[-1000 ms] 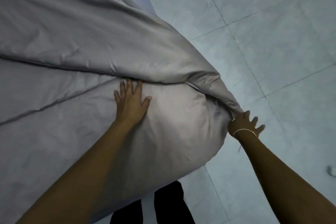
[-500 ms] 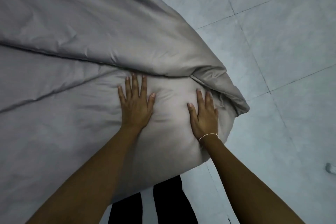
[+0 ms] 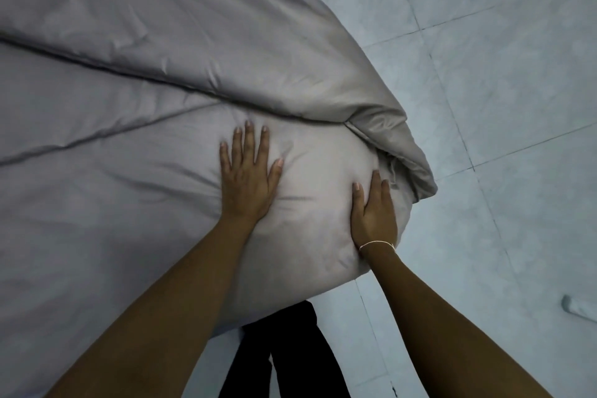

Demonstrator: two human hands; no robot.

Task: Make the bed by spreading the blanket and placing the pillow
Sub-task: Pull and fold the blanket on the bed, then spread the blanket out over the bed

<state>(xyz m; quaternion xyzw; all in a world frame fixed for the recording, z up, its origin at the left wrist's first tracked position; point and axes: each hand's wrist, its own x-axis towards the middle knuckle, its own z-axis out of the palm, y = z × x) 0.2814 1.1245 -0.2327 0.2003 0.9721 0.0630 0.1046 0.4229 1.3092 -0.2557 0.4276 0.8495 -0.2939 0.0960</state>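
A grey blanket [image 3: 135, 52] covers the bed and fills the left and upper part of the head view. One layer is folded over another, and the fold ends in a bunched corner [image 3: 400, 152] that hangs over the bed's edge. My left hand [image 3: 248, 178] lies flat with spread fingers on the lower layer, just below the fold. My right hand [image 3: 374, 213], with a thin thread bracelet at the wrist, presses flat on the rounded corner of the bed close to the bunched part. No pillow is in view.
Pale tiled floor [image 3: 484, 58] lies to the right of the bed. My legs in dark trousers [image 3: 290, 349] stand at the bed's corner. A small pale object [image 3: 578, 305] lies on the floor at the right edge.
My right hand left the blanket's hanging corner and came onto the bed, then slid right toward the edge. My left hand stayed flat near the fold.
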